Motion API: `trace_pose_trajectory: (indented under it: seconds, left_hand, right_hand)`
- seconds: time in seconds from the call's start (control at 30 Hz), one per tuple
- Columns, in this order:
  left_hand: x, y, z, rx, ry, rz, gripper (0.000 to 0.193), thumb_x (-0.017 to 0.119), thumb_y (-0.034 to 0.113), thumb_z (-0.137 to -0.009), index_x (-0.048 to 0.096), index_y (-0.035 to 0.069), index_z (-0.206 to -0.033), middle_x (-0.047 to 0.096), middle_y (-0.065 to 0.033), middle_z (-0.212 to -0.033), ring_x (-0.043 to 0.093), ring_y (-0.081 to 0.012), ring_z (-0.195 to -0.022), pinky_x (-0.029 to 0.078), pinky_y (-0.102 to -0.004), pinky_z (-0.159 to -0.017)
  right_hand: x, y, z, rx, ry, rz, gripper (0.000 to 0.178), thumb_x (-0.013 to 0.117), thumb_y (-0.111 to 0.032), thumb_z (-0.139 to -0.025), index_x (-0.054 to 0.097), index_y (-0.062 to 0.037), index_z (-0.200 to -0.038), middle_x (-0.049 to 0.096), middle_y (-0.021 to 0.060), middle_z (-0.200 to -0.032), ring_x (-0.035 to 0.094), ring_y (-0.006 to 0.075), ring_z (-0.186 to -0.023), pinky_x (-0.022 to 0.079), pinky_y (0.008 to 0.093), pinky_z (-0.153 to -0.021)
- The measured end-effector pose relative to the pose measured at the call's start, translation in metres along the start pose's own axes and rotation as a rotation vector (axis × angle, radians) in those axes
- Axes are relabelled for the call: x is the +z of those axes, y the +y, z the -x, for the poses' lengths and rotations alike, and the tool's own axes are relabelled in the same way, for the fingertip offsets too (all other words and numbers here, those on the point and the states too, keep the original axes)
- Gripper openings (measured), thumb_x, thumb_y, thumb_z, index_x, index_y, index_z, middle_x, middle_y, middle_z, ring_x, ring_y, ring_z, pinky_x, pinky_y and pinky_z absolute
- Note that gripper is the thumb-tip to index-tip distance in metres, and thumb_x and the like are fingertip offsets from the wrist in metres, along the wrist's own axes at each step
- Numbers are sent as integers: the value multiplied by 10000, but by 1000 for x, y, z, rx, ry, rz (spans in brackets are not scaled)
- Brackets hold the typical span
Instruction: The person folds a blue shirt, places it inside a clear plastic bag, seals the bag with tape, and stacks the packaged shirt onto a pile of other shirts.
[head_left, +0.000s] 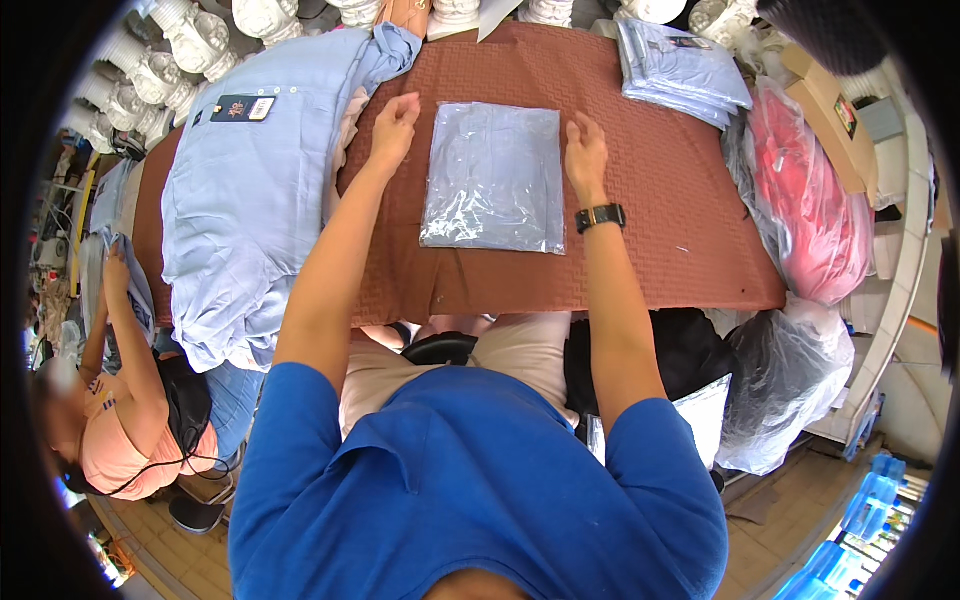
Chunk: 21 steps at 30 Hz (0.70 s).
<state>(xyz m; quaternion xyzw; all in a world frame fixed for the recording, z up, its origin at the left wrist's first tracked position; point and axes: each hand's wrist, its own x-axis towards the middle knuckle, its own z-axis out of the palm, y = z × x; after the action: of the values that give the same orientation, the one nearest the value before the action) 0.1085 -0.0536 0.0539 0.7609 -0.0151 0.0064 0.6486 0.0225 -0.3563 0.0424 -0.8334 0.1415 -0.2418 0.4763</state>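
Observation:
A folded light blue garment in a clear plastic bag [494,178] lies flat on the brown textured tablecloth [655,210] in front of me. My left hand [394,130] hovers just off the packet's left side, its fingers slightly bent and nothing in them. On the other side, close to the packet's right edge, my right hand [587,155] is raised with fingers apart, also holding nothing; a dark watch is on that wrist. Left of my left hand spreads a pile of light blue shirts [265,160], with a dark hang tag [243,108] on the top one.
Bagged blue garments [680,75] are stacked at the far right. Red items in clear plastic [805,200] and a cardboard box [832,115] line the right edge. White ornate objects [200,40] stand along the back. A person in a peach top [125,430] works at left.

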Motion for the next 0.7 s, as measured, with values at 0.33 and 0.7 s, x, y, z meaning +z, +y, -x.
trace_pose_trajectory:
  seconds: [0.33,0.7]
  left_hand:
    - [22,-24,5,-93,30,-507,409,758,368,-828,747,15,-1034,735,-220,-1050,703,-360,-1028,526,-429,-948]
    - [31,-28,8,-13,131,-555,220,702,228,-839,772,55,-956,742,-205,-996,715,-358,-971,549,-451,-884]
  right_hand:
    - [8,-25,-1,446,-198,303,472,716,-360,-806,697,13,-1096,697,279,-1118,668,422,-1087,522,472,-953]
    - [1,-10,-4,366,-150,250,282,654,-246,-831,768,-21,-958,703,280,-1086,682,403,-1070,532,442,-933]
